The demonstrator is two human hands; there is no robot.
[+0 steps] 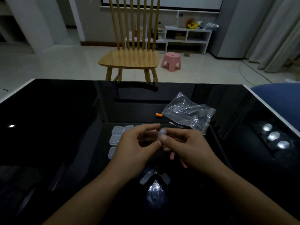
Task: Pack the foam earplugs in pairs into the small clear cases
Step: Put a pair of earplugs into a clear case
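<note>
Both hands meet above the middle of the black glass table [65, 127]. My left hand [133, 148] and my right hand [186, 148] together pinch a small clear case [162, 134] between their fingertips. Several more clear cases [117, 137] lie in rows just left of my left hand, partly hidden by it. One orange earplug [159, 115] lies beyond the hands, beside a crumpled clear plastic bag [188, 113]. A bit of orange shows behind my right fingers. Pink earplugs [172, 155] peek out under my right hand.
A wooden chair [129, 57] stands past the table's far edge, with a pink stool [171, 61] to its right. A blue seat [279, 98] sits at the table's right corner. Lamp reflections glare on the glass at the right and near me.
</note>
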